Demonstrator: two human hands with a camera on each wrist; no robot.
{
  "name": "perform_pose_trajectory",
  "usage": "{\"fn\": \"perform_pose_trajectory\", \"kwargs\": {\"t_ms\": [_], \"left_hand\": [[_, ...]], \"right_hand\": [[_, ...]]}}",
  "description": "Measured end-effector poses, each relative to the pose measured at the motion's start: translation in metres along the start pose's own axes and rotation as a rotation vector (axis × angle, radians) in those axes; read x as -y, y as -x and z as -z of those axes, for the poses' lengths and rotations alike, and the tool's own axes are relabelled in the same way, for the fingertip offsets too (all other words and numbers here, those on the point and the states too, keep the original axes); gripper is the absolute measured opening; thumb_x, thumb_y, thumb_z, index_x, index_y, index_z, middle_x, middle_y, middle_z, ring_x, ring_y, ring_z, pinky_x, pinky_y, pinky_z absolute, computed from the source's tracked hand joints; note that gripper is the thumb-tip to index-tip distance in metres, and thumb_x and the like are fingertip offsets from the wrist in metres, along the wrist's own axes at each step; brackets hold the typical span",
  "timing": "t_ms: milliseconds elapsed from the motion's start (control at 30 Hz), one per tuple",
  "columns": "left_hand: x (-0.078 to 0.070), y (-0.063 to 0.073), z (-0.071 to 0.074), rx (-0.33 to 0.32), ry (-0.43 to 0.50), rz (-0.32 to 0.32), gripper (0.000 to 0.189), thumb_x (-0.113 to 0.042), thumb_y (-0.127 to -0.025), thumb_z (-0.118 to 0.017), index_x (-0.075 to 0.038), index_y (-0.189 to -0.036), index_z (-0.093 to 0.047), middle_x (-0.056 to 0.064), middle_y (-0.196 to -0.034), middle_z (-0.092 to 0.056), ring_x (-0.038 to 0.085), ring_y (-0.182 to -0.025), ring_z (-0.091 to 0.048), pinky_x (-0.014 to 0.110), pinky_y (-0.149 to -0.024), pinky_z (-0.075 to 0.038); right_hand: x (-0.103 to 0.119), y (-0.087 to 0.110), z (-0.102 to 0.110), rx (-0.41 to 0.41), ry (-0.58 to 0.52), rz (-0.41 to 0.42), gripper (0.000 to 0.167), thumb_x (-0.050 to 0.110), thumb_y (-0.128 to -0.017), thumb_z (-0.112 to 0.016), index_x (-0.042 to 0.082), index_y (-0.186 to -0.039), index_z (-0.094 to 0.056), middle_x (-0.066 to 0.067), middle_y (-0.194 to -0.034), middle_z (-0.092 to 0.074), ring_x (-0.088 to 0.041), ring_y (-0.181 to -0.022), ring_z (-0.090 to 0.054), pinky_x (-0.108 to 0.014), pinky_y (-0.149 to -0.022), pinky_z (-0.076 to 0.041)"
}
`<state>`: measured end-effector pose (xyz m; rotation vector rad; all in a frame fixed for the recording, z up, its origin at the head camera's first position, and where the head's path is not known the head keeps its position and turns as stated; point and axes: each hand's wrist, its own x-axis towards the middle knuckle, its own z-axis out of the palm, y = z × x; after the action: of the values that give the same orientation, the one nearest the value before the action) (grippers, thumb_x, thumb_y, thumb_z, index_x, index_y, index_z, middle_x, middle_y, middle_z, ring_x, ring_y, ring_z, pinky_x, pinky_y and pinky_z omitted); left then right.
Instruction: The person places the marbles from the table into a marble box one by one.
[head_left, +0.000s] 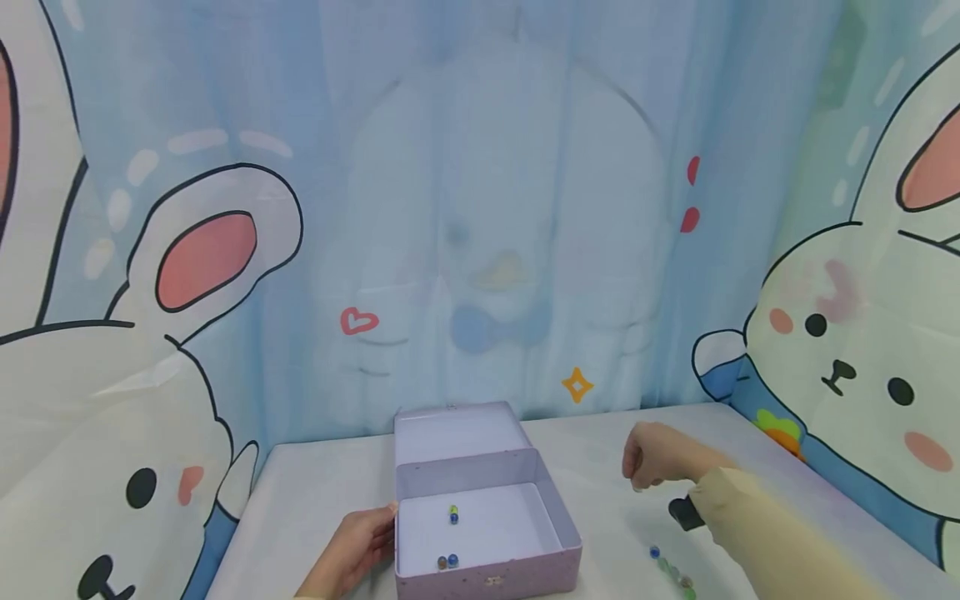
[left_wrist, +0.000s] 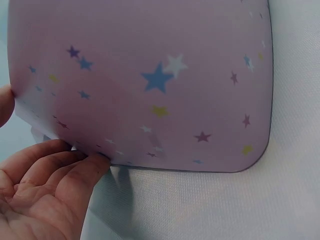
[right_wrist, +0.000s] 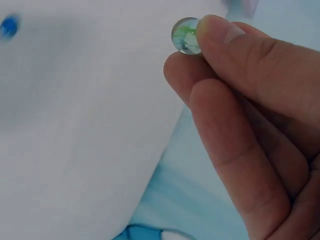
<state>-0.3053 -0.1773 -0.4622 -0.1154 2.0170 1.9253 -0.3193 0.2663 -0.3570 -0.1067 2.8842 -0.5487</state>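
Note:
An open lilac box (head_left: pixel 489 578) stands on the table, its lid (head_left: pixel 459 433) tipped back. My left hand (head_left: pixel 358 543) holds the box at its left side. In the left wrist view, that hand's fingertips (left_wrist: pixel 95 159) meet the edge of the star-printed pink surface. Inside the box lie a green-yellow marble (head_left: pixel 453 509), a blue marble (head_left: pixel 453 519), a brownish marble (head_left: pixel 442 562) and another blue marble (head_left: pixel 453 560). To the right of the box, my right hand (head_left: pixel 666 457) is raised over the table. Its thumb and index finger pinch a clear marble with green swirls (right_wrist: pixel 185 36).
Several marbles form a line on the table near the right forearm, with a blue one (head_left: pixel 655 552) at its far end. A dark device (head_left: pixel 686 513) hangs under the right wrist. Rabbit-printed curtains (head_left: pixel 480 208) rise behind the white table (head_left: pixel 330 467) and at both sides.

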Motion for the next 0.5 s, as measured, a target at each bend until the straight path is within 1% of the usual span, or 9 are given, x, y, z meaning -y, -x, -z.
{"fn": "perform_pose_trajectory", "kwargs": {"t_ms": [67,167,300,400,500], "left_hand": [[0.001,0.0,0.002,-0.008,0.009,0.009,0.063,-0.03,-0.107,-0.053,0.023,-0.14,-0.041,0.036,-0.143,-0.053,0.047,-0.137,-0.052,0.053,-0.112,-0.049],[0.003,0.001,0.003,-0.006,0.013,0.002,0.063,-0.029,-0.107,-0.053,0.024,-0.139,-0.041,0.036,-0.141,-0.055,0.046,-0.135,-0.054,0.053,-0.112,-0.049],[0.005,0.0,0.003,0.009,0.008,-0.014,0.062,-0.028,-0.107,-0.051,0.024,-0.14,-0.041,0.036,-0.144,-0.052,0.046,-0.137,-0.051,0.053,-0.113,-0.048],[0.003,-0.001,0.003,0.015,-0.002,-0.022,0.062,-0.028,-0.108,-0.05,0.024,-0.14,-0.041,0.036,-0.146,-0.05,0.047,-0.139,-0.05,0.054,-0.113,-0.048],[0.001,-0.001,0.002,0.021,-0.004,-0.041,0.061,-0.027,-0.108,-0.05,0.024,-0.14,-0.041,0.036,-0.146,-0.05,0.047,-0.138,-0.05,0.053,-0.113,-0.048]], "right_hand": [[0.024,-0.007,-0.005,-0.003,-0.005,0.04,0.016,-0.002,-0.08,-0.081,0.009,-0.083,-0.07,-0.002,-0.078,-0.068,-0.018,-0.071,-0.061,-0.034,-0.069,-0.059],[0.063,-0.018,-0.013,-0.008,-0.009,0.119,0.017,-0.003,-0.079,-0.082,0.01,-0.08,-0.071,-0.001,-0.076,-0.069,-0.017,-0.069,-0.062,-0.032,-0.066,-0.059],[0.109,-0.029,-0.023,-0.01,0.011,0.222,0.018,-0.005,-0.078,-0.082,0.011,-0.074,-0.073,0.001,-0.071,-0.07,-0.015,-0.065,-0.064,-0.029,-0.062,-0.057],[0.133,-0.036,-0.034,-0.003,0.009,0.286,0.02,-0.007,-0.076,-0.082,0.011,-0.071,-0.074,0.002,-0.067,-0.07,-0.013,-0.061,-0.063,-0.027,-0.058,-0.056],[0.148,-0.041,-0.049,0.014,-0.002,0.319,0.02,-0.008,-0.074,-0.083,0.009,-0.07,-0.074,0.001,-0.065,-0.068,-0.012,-0.059,-0.061,-0.026,-0.056,-0.054]]}}
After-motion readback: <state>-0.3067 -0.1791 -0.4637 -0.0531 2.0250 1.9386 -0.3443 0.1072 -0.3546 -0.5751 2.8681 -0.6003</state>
